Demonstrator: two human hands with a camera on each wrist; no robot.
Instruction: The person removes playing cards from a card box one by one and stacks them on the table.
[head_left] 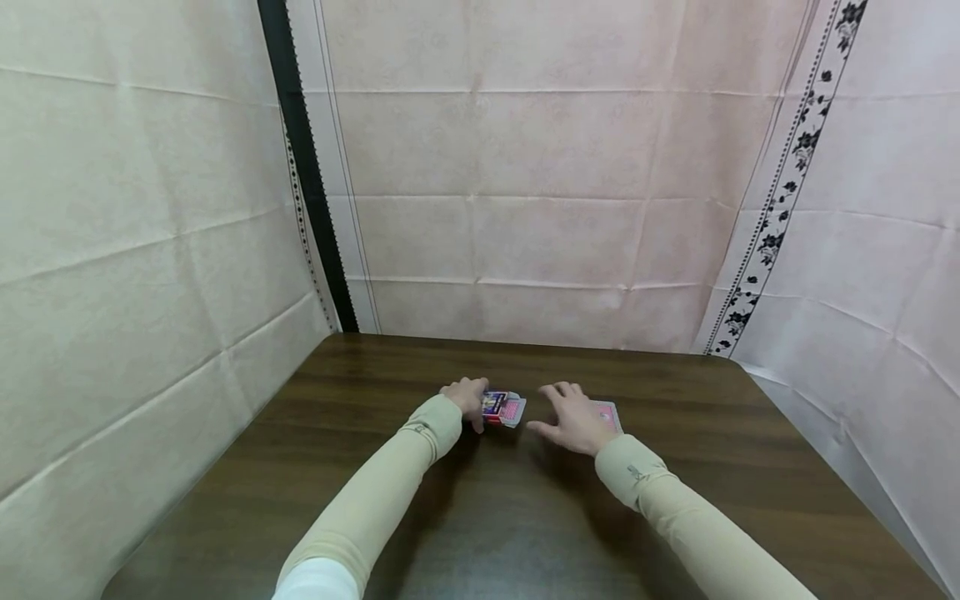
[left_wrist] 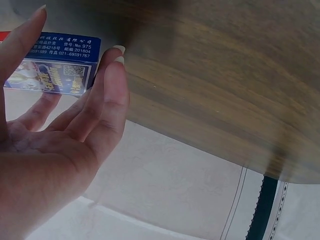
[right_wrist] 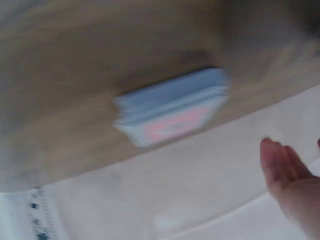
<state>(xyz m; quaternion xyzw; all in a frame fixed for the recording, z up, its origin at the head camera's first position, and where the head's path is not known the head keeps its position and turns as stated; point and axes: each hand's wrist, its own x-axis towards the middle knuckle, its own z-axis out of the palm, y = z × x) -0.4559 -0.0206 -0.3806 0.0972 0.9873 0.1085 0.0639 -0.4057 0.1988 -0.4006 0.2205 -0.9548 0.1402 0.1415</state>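
My left hand [head_left: 467,398] grips a playing-card box [head_left: 493,405] at its left end, low over the wooden table. In the left wrist view the box [left_wrist: 67,55] is blue with white print, and the thumb and fingers bracket it. Its right end shows an opened flap [head_left: 513,410] and pink inside. Right of the box, my right hand [head_left: 573,421] is spread and holds nothing visible. A deck of playing cards [head_left: 608,414] with pink backs lies beyond that hand, partly hidden by it. In the right wrist view this deck [right_wrist: 172,112] looks blurred, its cards slightly uneven, apart from the fingers.
The dark wooden table [head_left: 360,400] has rounded far corners. Pale cloth [head_left: 555,250] hangs behind it and on both sides, with a dark vertical strip [head_left: 315,183] at the back left and a flower-patterned border [head_left: 780,208] at the back right.
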